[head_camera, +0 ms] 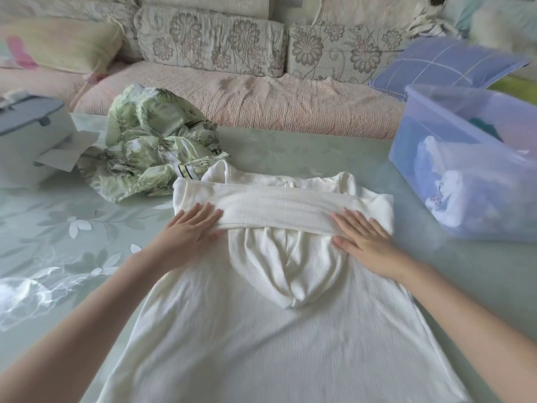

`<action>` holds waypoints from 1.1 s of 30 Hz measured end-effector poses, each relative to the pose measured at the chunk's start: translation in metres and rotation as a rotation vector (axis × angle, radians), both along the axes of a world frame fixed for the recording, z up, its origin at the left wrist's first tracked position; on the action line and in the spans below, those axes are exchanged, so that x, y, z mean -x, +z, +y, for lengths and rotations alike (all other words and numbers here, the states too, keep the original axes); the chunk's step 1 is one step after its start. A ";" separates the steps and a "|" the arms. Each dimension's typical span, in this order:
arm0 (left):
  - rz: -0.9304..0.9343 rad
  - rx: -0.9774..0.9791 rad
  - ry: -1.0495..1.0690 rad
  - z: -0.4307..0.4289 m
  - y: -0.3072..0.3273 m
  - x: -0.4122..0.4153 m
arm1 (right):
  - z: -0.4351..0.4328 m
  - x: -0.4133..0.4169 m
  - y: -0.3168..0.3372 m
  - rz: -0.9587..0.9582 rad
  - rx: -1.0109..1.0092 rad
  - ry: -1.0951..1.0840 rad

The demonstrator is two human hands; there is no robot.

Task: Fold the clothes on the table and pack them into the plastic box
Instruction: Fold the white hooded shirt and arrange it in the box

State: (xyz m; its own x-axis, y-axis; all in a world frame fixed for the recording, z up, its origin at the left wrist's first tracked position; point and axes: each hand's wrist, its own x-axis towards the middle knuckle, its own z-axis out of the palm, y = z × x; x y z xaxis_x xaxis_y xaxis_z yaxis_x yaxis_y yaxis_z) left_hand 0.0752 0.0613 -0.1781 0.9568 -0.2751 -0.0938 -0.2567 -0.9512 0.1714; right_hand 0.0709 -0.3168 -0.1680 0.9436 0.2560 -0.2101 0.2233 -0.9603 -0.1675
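Note:
A white ribbed hooded top [261, 330] lies spread flat on the table, its hood turned down over the back. Both sleeves are folded across the upper part as one horizontal band [279, 206]. My left hand [191, 231] presses flat on the band's left end, fingers straight. At the right end of the band my right hand [366, 239] lies flat as well. A crumpled green leaf-print garment [151, 146] sits at the back left of the table. The translucent blue plastic box [421, 132] stands at the right with folded white and dark clothes inside.
A grey-white appliance [29, 126] with an open cardboard flap sits at the far left. The table [58, 228] has a pale green floral cover. Behind it runs a pink sofa [261, 94] with flowered cushions and a blue checked pillow [441, 65].

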 end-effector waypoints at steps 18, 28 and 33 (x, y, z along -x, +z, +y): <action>0.073 0.846 0.792 0.018 0.025 -0.021 | 0.205 -0.008 0.053 0.035 -0.560 -0.012; 0.144 1.333 0.591 -0.016 0.042 -0.006 | 0.284 -0.039 0.065 -0.057 -0.566 -0.317; 0.126 1.339 0.485 -0.035 0.042 0.006 | 0.277 -0.054 0.063 -0.160 -0.530 -0.414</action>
State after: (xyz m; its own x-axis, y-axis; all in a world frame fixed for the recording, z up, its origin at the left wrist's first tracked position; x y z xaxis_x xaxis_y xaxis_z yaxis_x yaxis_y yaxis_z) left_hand 0.0692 0.0266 -0.1362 0.9851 0.1236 -0.1192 0.1255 -0.0443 0.9911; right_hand 0.1246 -0.0398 -0.1050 0.9947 -0.1023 -0.0061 -0.0830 -0.7693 -0.6335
